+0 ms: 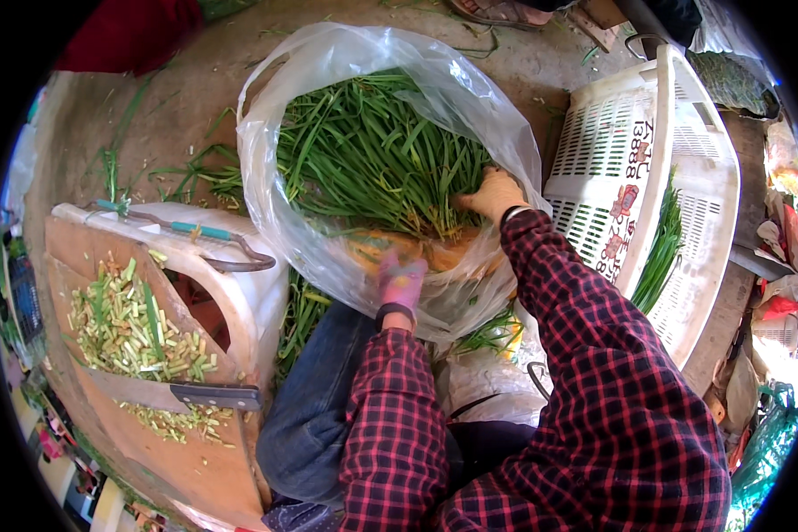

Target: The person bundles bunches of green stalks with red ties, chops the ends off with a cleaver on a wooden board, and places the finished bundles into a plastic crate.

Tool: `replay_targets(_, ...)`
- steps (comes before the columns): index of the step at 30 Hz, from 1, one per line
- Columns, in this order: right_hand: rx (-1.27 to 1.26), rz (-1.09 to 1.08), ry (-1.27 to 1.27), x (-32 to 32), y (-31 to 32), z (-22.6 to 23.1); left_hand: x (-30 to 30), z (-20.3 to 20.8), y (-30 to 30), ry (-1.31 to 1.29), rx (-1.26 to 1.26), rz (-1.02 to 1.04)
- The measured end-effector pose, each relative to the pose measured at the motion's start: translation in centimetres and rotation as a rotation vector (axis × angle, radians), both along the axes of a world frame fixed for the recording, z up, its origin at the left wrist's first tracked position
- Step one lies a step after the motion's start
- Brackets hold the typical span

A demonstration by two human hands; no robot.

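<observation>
A large clear plastic bag [324, 53] stands with its mouth wide, full of long flat green leaves that look like Chinese chives [377, 146]. My right hand [496, 193], bare, is inside its right rim, with thumb and fingers closed around the root ends of the chives; the fingertips are partly hidden by leaves. My left hand [402, 279], in a pink glove with a yellowish patch, is at the near side of the bag. Its fingers are smeared by motion, over a tan-orange surface at the bag's near side.
At left, a wooden board [80, 230] bears cut pale-green stalk pieces [133, 328] and a dark-handled knife [213, 396]. Close by is a white container [270, 266] with a metal handle [199, 232]. A white slotted crate [585, 133] holding greens [665, 253] stands tilted at right.
</observation>
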State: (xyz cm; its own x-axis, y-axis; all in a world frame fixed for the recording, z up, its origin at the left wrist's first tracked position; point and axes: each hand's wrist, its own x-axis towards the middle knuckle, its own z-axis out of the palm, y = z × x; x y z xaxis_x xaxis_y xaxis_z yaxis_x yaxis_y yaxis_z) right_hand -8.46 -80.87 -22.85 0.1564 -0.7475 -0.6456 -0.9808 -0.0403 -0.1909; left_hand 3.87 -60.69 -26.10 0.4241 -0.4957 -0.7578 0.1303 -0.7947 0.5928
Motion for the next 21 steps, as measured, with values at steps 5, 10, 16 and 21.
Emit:
replay_targets(5, -0.155, 0.165, 0.281, 2.1, 1.2, -3.0, -0.6, -1.2, 0.0, -0.121, 0.001, -0.176)
replay_targets(10, -0.426, -0.086, -0.019, 3.7, 5.3, -0.5, 0.1, 0.3, 0.3, -0.071, 0.028, -0.139)
replay_targets(16, 0.013, -0.284, 0.063, 3.9, 8.7, -2.5, -0.7, -0.8, 0.4, -0.114, -0.012, -0.230)
replay_targets(21, -0.006, 0.062, 0.133, 6.5, 9.9, -2.6, -0.5, 0.4, 0.6, 0.014, 0.038, -0.183)
